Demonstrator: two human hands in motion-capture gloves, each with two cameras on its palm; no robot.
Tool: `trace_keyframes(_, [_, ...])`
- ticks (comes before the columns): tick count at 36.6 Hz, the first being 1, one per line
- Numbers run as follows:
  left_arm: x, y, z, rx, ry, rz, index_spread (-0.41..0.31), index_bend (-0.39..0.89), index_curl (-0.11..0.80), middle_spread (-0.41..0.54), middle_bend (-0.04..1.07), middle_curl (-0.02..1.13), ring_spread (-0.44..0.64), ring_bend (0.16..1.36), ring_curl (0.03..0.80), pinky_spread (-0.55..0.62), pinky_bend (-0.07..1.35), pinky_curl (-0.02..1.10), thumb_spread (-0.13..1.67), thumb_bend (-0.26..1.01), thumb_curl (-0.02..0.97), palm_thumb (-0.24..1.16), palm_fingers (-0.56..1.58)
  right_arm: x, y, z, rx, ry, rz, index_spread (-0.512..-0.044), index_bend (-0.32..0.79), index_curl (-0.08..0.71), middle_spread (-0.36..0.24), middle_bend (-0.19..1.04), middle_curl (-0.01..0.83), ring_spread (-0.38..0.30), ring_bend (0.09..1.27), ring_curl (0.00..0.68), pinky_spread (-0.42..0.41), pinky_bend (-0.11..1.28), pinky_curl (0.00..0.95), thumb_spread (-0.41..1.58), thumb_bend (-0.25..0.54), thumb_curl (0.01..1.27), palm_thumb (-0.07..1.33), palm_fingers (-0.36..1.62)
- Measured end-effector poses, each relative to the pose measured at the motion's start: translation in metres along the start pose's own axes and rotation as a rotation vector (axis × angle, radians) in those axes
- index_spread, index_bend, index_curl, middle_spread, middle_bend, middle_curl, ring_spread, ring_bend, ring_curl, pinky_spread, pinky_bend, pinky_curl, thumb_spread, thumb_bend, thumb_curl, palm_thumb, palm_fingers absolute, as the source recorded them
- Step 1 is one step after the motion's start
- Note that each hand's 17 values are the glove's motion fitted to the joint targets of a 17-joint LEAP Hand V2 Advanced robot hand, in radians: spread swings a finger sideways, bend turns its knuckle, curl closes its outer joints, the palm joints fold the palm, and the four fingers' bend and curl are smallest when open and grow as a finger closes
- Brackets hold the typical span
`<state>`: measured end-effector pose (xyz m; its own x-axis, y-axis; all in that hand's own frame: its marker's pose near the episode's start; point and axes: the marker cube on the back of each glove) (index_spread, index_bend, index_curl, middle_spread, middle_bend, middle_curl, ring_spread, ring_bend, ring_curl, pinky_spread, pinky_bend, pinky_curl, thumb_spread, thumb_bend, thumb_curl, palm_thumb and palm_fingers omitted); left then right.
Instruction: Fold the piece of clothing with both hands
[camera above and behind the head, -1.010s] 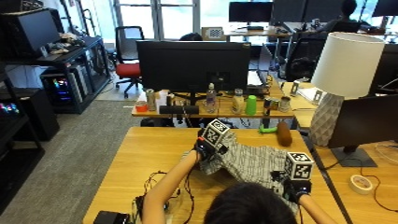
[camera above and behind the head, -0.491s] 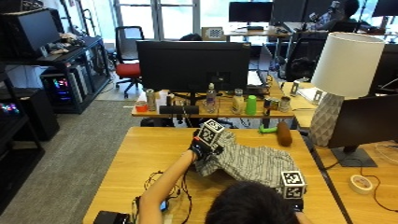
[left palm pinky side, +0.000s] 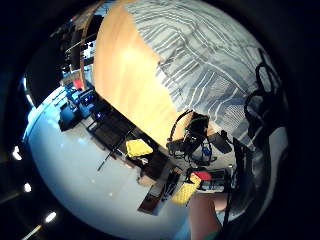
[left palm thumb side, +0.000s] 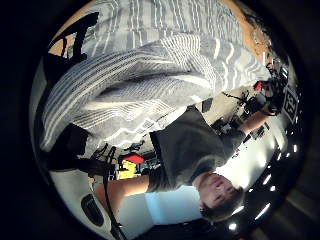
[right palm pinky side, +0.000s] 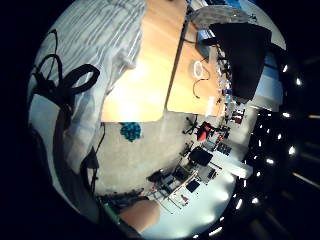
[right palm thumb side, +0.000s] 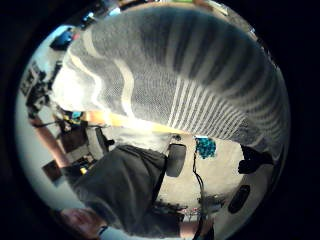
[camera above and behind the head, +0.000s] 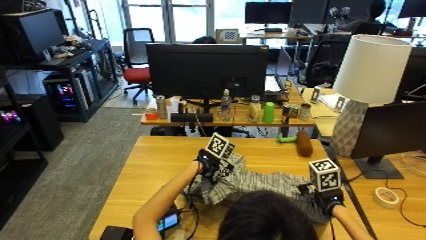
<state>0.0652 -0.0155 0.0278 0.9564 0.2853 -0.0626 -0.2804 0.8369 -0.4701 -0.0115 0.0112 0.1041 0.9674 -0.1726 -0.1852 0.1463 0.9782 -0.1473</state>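
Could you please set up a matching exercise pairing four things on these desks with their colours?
Things:
1. garment
2. lampshade
3. bottle
4. office chair seat

Colours:
A. red
B. grey with pale stripes
C. green
D. white

Pairs: 1-B, 2-D, 3-C, 4-A

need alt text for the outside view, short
A person at a wooden table works a grey striped garment with both gloved hands, left hand at its far corner, right hand at its near right edge. A white lamp stands right.
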Motion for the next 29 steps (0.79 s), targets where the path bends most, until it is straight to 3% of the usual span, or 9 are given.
trace_keyframes(10, [-0.04, -0.018, -0.063, 0.047, 0.059, -0.125, -0.296, 0.17, 0.44, -0.339, 0.33, 0.51, -0.38, 0.48, 0.408, -0.5, 0.64, 0.39, 1.21, -0.01, 0.272, 0.76, 1.26, 0.024, -0.07, -0.077, 0.049, 0.045, 0.062, -0.256, 0.2, 0.357, -0.164, 0.33, 0.449, -0.233, 0.68, 0.432, -0.297, 0.6, 0.403, 1.03, 0.124, 0.37, 1.05, 1.37])
trace_keyframes(16, [-0.04, 0.011, -0.079, -0.018, 0.154, -0.303, -0.298, 0.17, 0.443, -0.341, 0.33, 0.52, -0.38, 0.48, 0.41, -0.49, 0.63, 0.39, 1.22, -0.01, 0.271, 0.77, 1.26, 0.029, -0.13, -0.079, 0.074, 0.051, 0.1, -0.251, 0.2, 0.386, -0.169, 0.35, 0.459, -0.229, 0.68, 0.44, -0.292, 0.6, 0.411, 1.02, 0.094, 0.35, 1.06, 1.37])
trace_keyframes(24, [-0.069, -0.065, -0.074, 0.104, 0.101, -0.497, -0.296, 0.17, 0.452, -0.343, 0.34, 0.53, -0.37, 0.48, 0.413, -0.47, 0.6, 0.4, 1.23, -0.01, 0.268, 0.77, 1.25, 0.012, -0.166, -0.069, 0.113, 0.045, 0.165, -0.252, 0.2, 0.416, -0.172, 0.37, 0.47, -0.224, 0.7, 0.449, -0.287, 0.6, 0.422, 1.02, 0.065, 0.34, 1.08, 1.38])
trace_keyframes(29, [-0.077, -0.099, -0.061, 0.098, 0.091, -0.538, -0.297, 0.17, 0.453, -0.336, 0.33, 0.53, -0.37, 0.47, 0.415, -0.46, 0.59, 0.4, 1.24, -0.01, 0.266, 0.78, 1.24, 0.004, -0.173, -0.06, 0.097, 0.025, 0.181, -0.249, 0.2, 0.429, -0.171, 0.39, 0.475, -0.219, 0.7, 0.454, -0.283, 0.59, 0.426, 1.02, 0.046, 0.33, 1.08, 1.37])
